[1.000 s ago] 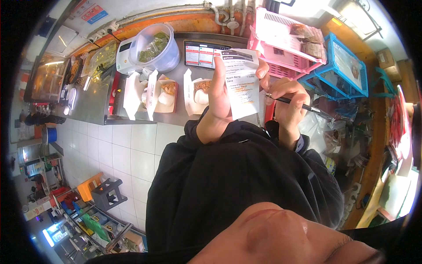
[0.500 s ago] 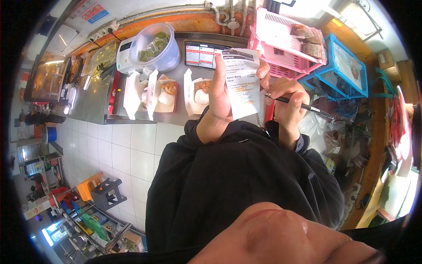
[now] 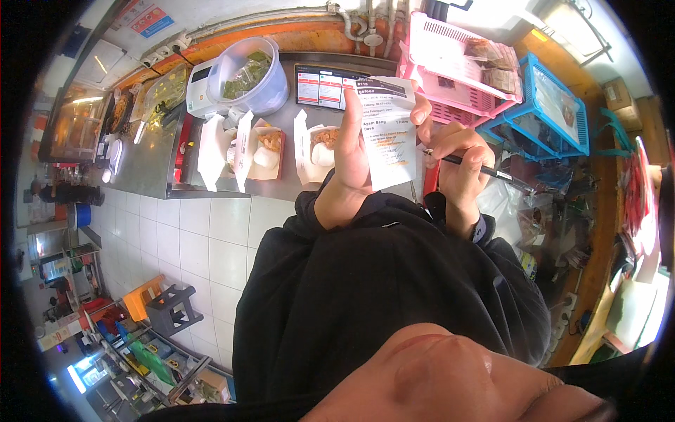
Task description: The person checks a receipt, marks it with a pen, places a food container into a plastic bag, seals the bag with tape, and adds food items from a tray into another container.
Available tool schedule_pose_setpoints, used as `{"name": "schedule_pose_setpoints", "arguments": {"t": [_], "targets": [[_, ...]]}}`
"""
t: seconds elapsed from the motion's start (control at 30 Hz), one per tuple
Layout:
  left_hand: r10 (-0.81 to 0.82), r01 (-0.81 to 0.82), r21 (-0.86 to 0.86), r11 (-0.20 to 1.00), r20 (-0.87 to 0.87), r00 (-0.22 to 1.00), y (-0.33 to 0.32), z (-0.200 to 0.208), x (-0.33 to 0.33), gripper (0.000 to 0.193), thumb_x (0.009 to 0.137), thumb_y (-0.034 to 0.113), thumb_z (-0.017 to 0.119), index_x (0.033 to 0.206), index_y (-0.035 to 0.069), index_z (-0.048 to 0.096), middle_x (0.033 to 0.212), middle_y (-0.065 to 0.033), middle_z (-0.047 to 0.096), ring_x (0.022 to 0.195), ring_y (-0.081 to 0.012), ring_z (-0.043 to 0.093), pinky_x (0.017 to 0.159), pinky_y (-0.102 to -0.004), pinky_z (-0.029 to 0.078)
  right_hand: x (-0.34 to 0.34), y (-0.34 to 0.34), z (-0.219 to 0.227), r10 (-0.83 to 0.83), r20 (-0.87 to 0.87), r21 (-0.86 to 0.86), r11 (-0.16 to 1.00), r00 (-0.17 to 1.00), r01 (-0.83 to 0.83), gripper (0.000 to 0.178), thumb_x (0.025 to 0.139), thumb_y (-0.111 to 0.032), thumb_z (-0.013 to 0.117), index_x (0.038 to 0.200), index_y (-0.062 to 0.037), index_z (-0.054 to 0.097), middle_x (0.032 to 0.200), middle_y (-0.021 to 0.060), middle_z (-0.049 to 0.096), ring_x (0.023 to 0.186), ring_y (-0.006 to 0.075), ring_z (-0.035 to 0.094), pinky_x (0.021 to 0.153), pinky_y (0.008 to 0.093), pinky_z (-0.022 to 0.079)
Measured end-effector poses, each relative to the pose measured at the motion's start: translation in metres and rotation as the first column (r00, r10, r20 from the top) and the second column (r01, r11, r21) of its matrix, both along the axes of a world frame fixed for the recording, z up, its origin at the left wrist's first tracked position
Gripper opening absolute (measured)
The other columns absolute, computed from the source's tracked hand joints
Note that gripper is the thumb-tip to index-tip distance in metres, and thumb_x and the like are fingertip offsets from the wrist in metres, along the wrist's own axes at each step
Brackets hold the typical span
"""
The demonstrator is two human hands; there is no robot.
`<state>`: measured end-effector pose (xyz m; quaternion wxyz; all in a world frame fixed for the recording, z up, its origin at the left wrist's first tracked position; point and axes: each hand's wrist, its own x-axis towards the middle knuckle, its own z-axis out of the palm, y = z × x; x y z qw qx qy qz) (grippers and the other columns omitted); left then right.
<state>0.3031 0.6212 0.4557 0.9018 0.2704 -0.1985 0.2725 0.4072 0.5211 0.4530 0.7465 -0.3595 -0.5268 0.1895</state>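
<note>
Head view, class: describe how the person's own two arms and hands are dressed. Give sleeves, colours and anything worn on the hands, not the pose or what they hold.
Both arms wear long black sleeves of one dark top, ending in loose cuffs at the wrists. The left hand and the right hand are bare, with no gloves. No ring or watch can be made out at this size.

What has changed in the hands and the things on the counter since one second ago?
Almost nothing visibly changed. The left hand keeps holding the receipt upright, and the right hand keeps the pen with its tip at the receipt's right edge. The open food boxes, the tub of greens and the tablet stayed in place.
</note>
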Motion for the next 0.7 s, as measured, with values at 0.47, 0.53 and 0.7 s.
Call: {"name": "schedule_pose_setpoints", "arguments": {"t": [0.47,0.53,0.7], "targets": [[-0.037,0.041,-0.144,0.989,0.036,0.999,-0.005,0.001,0.005,0.069,0.089,0.061,0.021,0.123,0.003,0.040,0.096,-0.0086,0.048,0.085,-0.0191,0.051,0.073,-0.0313,0.045,-0.001,0.000,-0.004,-0.072,0.025,-0.025,0.997,0.997,0.072,0.055,0.093,-0.048,0.036,0.070,-0.0006,0.052,0.063,0.0118,0.051,0.050,0.0165,0.044,0.056,0.0305,0.038],[-0.080,0.081,-0.168,0.982,0.011,0.997,-0.005,0.001,0.003,0.070,0.089,0.062,0.023,0.123,0.003,0.041,0.096,-0.0086,0.049,0.085,-0.0185,0.053,0.072,-0.0307,0.046,-0.002,0.000,-0.005,-0.067,0.013,-0.041,0.997,0.998,0.068,0.054,0.093,-0.048,0.036,0.070,-0.0010,0.051,0.063,0.0114,0.051,0.053,0.0175,0.045,0.059,0.0315,0.038],[-0.079,0.061,-0.206,0.977,-0.077,0.994,-0.019,0.007,0.003,0.067,0.090,0.060,0.025,0.117,0.003,0.048,0.091,-0.0067,0.055,0.078,-0.0154,0.055,0.072,-0.0293,0.045,-0.009,0.000,-0.001,-0.202,-0.029,-0.042,0.979,0.979,0.200,0.057,0.093,-0.050,0.030,0.064,-0.0031,0.046,0.063,0.0071,0.043,0.056,0.0154,0.039,0.063,0.0276,0.037]]}}
